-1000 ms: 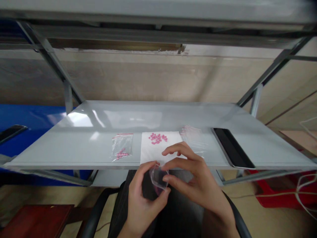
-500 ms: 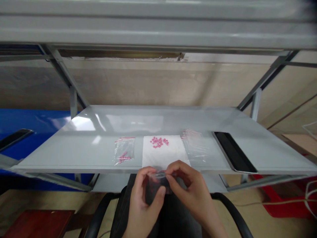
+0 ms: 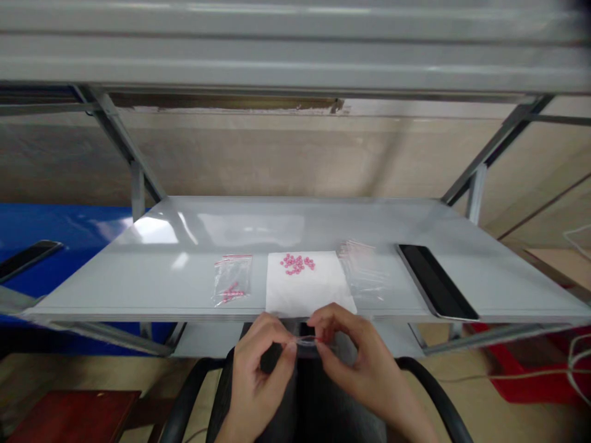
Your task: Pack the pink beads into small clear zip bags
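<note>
My left hand (image 3: 256, 372) and right hand (image 3: 364, 369) are both clamped on a small clear zip bag (image 3: 307, 344) just below the table (image 3: 138, 277) edge; pink beads (image 3: 297, 263) lie on white paper (image 3: 307, 289).

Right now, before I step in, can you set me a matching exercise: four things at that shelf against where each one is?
Things:
1. loose pink beads
2. bag with beads
3. black tablet
4. small clear bag

Places:
A. far right of the shelf
B. on the white sheet
C. on the shelf, left of the white sheet
D. pinched between the left hand and right hand

Pairs: 1-B, 2-C, 3-A, 4-D.
</note>
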Tool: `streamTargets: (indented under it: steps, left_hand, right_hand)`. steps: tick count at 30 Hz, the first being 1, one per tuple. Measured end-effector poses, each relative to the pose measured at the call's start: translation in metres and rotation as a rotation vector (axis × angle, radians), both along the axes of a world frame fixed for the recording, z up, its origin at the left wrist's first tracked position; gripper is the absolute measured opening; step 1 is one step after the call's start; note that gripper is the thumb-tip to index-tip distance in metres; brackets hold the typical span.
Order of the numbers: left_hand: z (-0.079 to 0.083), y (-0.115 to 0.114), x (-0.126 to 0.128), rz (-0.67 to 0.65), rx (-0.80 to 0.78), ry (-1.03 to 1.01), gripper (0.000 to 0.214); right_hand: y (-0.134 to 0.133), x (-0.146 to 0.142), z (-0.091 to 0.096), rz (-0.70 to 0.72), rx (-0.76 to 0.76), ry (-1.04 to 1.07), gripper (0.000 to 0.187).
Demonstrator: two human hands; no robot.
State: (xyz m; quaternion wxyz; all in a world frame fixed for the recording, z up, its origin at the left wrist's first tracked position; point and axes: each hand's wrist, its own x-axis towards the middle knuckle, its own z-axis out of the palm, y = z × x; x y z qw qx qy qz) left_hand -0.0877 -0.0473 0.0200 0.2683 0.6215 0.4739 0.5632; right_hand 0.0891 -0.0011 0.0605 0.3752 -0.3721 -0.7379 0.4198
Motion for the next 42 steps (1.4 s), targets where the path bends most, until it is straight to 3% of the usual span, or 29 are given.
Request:
streamTargets:
  steps: [5,13,17,21,26,30,34,38,42]
  left_hand:
    - [0.005,0.0,0.002,-0.066,0.031,0.07,0.02]
    - [0.005,0.0,0.005,-0.04,0.053,0.13,0.017]
    - [0.007,0.0,0.002,-0.003,0.053,0.109,0.017]
    - [0.008,-0.001,0.0,0.006,0.06,0.09,0.017]
    - [0.007,-0.001,-0.006,0.031,0.052,0.069,0.019]
    - [0.006,-0.001,-0.011,0.034,0.055,0.055,0.019]
    - [0.004,-0.003,-0.017,0.057,0.068,0.023,0.018]
    - [0.014,-0.007,-0.03,0.137,0.053,-0.041,0.021]
    - [0.031,0.001,-0.053,0.299,0.043,-0.091,0.02]
  right_hand:
    - [0.0,-0.005,-0.001,0.058,-0.004,0.015,0.041]
    - [-0.001,-0.009,-0.005,-0.022,0.054,-0.005,0.029]
    - [0.002,-0.009,-0.005,-0.015,-0.028,0.075,0.031]
    - [0.003,-0.012,-0.005,-0.027,-0.074,0.119,0.02]
    - [0.003,-0.011,-0.01,-0.023,-0.129,0.187,0.03]
    - [0.006,-0.012,-0.015,-0.07,-0.195,0.261,0.018]
    - [0.011,-0.018,-0.017,-0.084,-0.239,0.346,0.024]
    - [0.018,-0.036,-0.012,-0.046,-0.241,0.399,0.014]
    - [0.04,-0.067,-0.002,0.113,-0.249,0.432,0.008]
